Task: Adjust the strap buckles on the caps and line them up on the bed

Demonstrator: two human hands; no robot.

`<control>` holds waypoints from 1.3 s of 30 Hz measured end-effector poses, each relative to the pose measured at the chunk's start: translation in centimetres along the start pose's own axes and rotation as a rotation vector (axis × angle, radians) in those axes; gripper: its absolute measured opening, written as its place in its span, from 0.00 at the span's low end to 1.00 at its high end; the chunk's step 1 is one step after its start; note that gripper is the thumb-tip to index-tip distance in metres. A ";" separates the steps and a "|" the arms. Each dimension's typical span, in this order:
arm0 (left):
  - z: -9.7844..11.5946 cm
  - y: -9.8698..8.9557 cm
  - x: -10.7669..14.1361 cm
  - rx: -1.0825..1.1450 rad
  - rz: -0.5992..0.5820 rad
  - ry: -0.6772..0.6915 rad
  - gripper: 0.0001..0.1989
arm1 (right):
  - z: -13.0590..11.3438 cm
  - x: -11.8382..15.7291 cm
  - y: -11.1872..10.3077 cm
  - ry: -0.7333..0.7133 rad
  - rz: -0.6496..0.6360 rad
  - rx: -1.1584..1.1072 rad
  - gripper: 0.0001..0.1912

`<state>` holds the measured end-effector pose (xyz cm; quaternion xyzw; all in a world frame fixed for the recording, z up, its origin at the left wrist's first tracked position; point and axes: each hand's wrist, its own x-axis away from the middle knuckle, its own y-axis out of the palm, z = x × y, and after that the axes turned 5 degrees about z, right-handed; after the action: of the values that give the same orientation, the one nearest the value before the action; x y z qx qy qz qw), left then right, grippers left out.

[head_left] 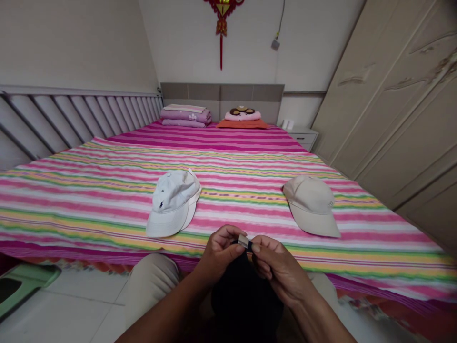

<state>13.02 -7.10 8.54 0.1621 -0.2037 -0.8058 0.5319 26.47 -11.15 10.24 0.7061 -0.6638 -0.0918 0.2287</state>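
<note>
My left hand [219, 252] and my right hand [276, 269] pinch a narrow dark strap at the top of a black cloth item [244, 297], probably a cap, held over my lap. A small metal slider [243, 242] sits on the strap between my fingertips. Most of the black item lies in shadow, so its shape is hard to make out. Beyond my hands, a white baseball cap [173, 202] and a beige baseball cap [311, 206] rest apart on a striped bedspread [107, 205], neither touching my hands.
My beige-trousered knee [152, 281] is below the bed edge. A green stool [24, 286] stands on the tiled floor at left. Folded bedding [185, 116] and a pillow [243, 114] lie at the headboard. A slatted rail [71, 119] runs along the left, a wardrobe [392, 105] along the right.
</note>
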 end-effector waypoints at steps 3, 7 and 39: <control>-0.2 -0.1 0.0 -0.005 0.002 0.018 0.12 | 0.2 -0.1 0.1 -0.023 0.025 0.077 0.15; -0.3 -0.3 0.0 -0.018 -0.010 0.047 0.11 | 0.4 -0.1 0.2 -0.046 0.042 0.089 0.13; -1.4 -1.2 0.2 0.087 0.161 -0.071 0.10 | 0.0 0.0 -0.9 -0.023 0.058 0.402 0.14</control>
<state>12.65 -7.10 6.77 0.1396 -0.2693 -0.7561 0.5799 27.27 -11.15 9.86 0.7169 -0.6916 0.0409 0.0781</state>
